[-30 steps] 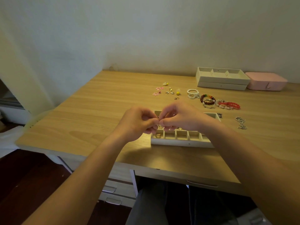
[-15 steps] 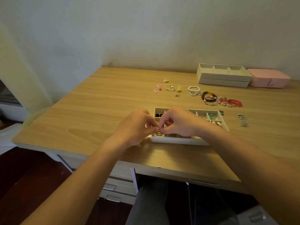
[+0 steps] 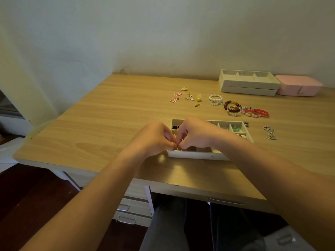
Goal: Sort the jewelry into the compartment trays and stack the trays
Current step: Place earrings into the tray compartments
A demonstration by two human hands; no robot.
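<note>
A white compartment tray (image 3: pixel 199 155) lies near the desk's front edge with small pieces in some cells. My left hand (image 3: pixel 154 138) and my right hand (image 3: pixel 194 133) meet fingertip to fingertip over its front left corner, pinching a tiny gold piece (image 3: pixel 176 147) between them; what it is stays too small to tell. My hands hide most of the tray's left and middle cells. Loose earrings (image 3: pixel 188 97), bead bracelets (image 3: pixel 235 107) and a silver chain (image 3: pixel 270 132) lie on the desk beyond and to the right.
Two stacked white trays (image 3: pixel 248 84) stand at the back right by the wall, with a pink box (image 3: pixel 299 86) beside them. Drawers (image 3: pixel 132 209) sit under the wooden desk (image 3: pixel 108 124), and my knees show below its front edge.
Both hands have sunk slightly toward the tray's front left corner while keeping their pinch. The view has tilted, so more of the tray's far cells show.
</note>
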